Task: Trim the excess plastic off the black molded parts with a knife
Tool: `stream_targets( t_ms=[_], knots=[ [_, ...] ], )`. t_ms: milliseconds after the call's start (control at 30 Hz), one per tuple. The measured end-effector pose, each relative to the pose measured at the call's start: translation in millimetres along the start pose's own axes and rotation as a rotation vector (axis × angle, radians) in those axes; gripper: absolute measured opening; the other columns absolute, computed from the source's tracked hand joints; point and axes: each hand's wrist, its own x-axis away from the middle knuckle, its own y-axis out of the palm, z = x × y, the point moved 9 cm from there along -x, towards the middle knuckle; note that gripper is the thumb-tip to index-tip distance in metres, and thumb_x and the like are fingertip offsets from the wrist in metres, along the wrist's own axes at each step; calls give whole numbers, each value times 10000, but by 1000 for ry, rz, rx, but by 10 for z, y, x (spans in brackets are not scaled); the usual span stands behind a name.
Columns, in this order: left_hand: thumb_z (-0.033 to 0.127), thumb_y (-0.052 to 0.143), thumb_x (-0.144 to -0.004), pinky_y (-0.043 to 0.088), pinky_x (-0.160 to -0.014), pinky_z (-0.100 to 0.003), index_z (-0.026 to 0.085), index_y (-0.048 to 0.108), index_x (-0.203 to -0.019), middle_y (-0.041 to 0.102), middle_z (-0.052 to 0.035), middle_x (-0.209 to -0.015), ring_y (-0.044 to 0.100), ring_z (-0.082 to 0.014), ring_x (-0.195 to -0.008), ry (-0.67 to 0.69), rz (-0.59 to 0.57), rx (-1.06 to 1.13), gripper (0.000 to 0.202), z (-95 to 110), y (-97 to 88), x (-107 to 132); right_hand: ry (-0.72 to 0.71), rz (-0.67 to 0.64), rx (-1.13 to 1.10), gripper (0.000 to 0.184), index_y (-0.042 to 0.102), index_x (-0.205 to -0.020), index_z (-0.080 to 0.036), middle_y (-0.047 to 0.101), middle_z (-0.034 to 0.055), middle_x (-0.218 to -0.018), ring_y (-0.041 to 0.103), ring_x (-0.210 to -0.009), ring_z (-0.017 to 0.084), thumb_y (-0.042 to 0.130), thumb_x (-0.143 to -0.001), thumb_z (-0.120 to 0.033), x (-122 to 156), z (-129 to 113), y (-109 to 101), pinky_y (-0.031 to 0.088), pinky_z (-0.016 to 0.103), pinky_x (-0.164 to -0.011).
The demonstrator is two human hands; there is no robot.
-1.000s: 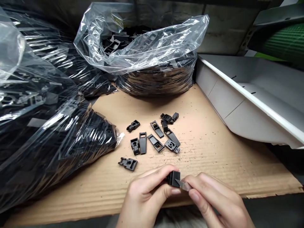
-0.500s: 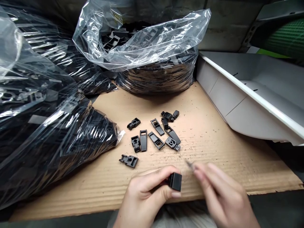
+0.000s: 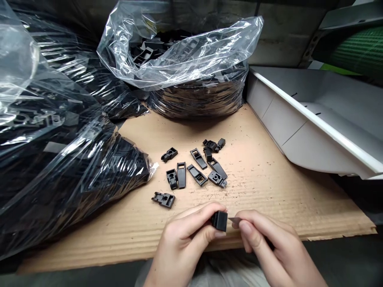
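Note:
My left hand (image 3: 182, 243) pinches a small black plastic part (image 3: 219, 221) between thumb and fingers at the cardboard's near edge. My right hand (image 3: 269, 247) is closed on a thin metal blade (image 3: 233, 220), whose tip sits right beside the part's right face. Several more black plastic parts (image 3: 196, 169) lie loose on the cardboard sheet (image 3: 269, 187) just beyond my hands.
Clear plastic bags full of black parts stand at the back (image 3: 191, 75) and along the left (image 3: 60, 159). A white bin (image 3: 314, 119) borders the cardboard on the right. A green ribbed object (image 3: 359, 52) sits at the top right. Dark specks dot the cardboard.
My right hand swung the blade away to the right half a second ago, then brought it back against the part. My left hand kept the part nearly still.

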Motion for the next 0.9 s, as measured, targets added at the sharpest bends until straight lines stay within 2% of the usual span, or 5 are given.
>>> stream_targets(
  t_ms=[200,467,667,767,900],
  knots=[
    [53,616,-735,427,-750,-35,343,649,-943,680,126,-894,616,-52,-824,58,7,-17,358,36,1,24,32,-46,-21,199,479,-701,-215,453,-46,-557,452,-484,78,379,-873,-208,-31,33,79,343,170,-463],
    [38,602,-734,444,-686,-64,310,646,-941,686,98,-837,621,-73,-768,38,-6,-54,344,3,40,-20,0,-136,-79,269,583,-663,-227,552,-35,-551,540,-505,100,409,-865,-259,42,-52,142,410,166,-512],
    [229,613,-760,453,-670,-199,253,685,-839,581,-8,-783,556,-156,-737,112,-62,-174,110,118,77,-10,265,6,-118,127,525,-757,-210,566,-32,-659,560,-595,107,505,-803,-327,-89,200,-18,433,165,-520],
    [262,599,-775,435,-610,-202,284,671,-889,562,8,-695,545,-147,-658,26,-104,-136,137,57,93,30,200,95,-33,115,517,-817,-225,570,-34,-699,583,-654,102,443,-850,-307,-103,179,-143,446,160,-567],
    [365,574,-781,449,-633,-206,253,629,-893,611,0,-786,550,-149,-689,-121,-134,124,168,-54,154,89,-30,79,54,134,533,-920,-263,605,-39,-761,611,-719,91,438,-859,-191,-15,24,-158,461,138,-634]
  ],
)
